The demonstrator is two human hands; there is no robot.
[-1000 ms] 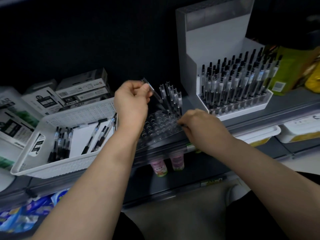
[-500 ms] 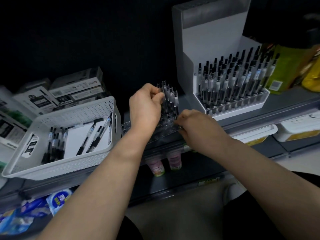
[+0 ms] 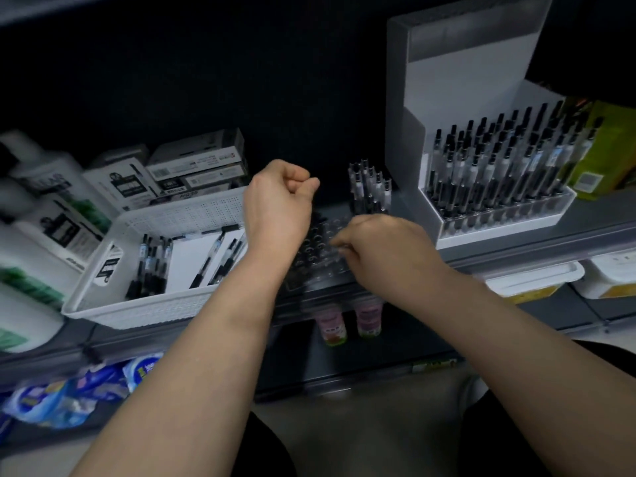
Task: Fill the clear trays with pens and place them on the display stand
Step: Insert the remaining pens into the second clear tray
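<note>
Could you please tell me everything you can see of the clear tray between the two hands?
The clear tray is transparent plastic with a grid of round holes, lying on the dark shelf between the white basket and the white display stand. Most holes are empty; a few pens stand upright at its far right corner. The right hand grips its near right part with curled fingers; the left hand, curled and empty, hovers above its left side.

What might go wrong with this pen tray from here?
The tray sits at the front edge of the shelf, steadied only by the right hand; it might slide off. The few pens stand bunched at its back, so they could tip it. The left hand, close beside them, might knock them.
</note>
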